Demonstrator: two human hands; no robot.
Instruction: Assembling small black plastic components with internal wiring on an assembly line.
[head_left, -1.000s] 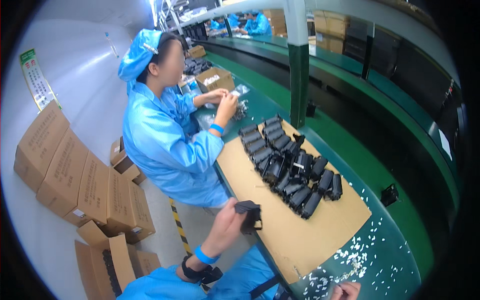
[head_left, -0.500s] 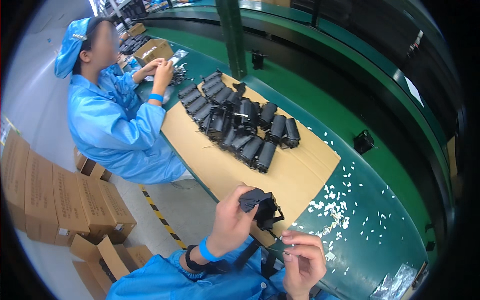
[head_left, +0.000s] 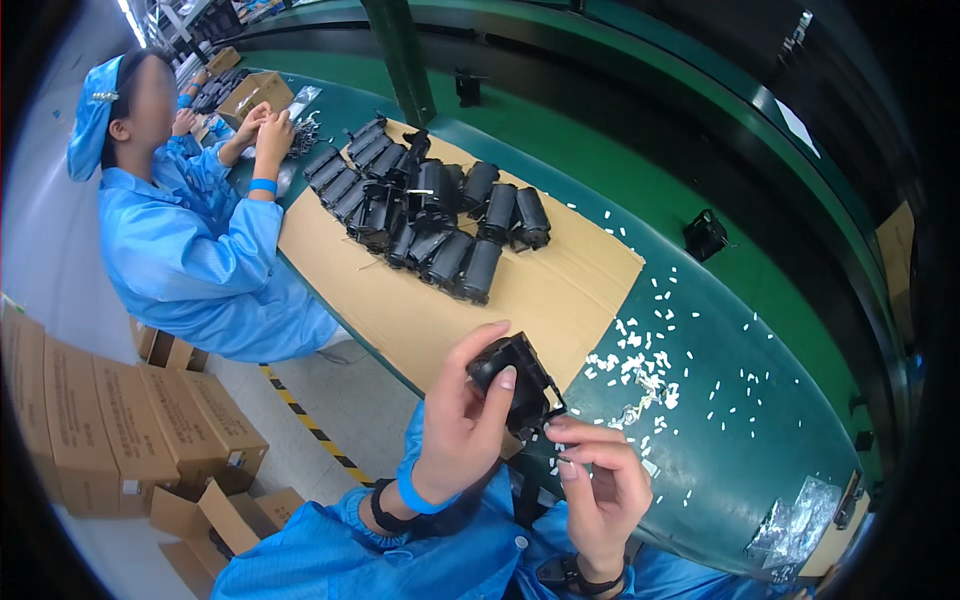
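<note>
Left hand (head_left: 462, 420) fingers are wrapped around the black plastic part (head_left: 518, 382), thumb on its front. Right hand (head_left: 598, 478) fingertips are pinched together at the part's 5 o'clock corner. Cardboard sheet (head_left: 560, 290) lies at 12 o'clock, white scraps (head_left: 650, 365) at 2 o'clock.

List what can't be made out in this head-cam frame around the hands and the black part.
- Black part, head view: its near side is covered by the left hand.
- Right hand: whatever the fingertips pinch is too small to tell.
- White scraps on the green table: too small to identify.
- Co-worker's hands: the item they work on is hidden by their fingers.
</note>
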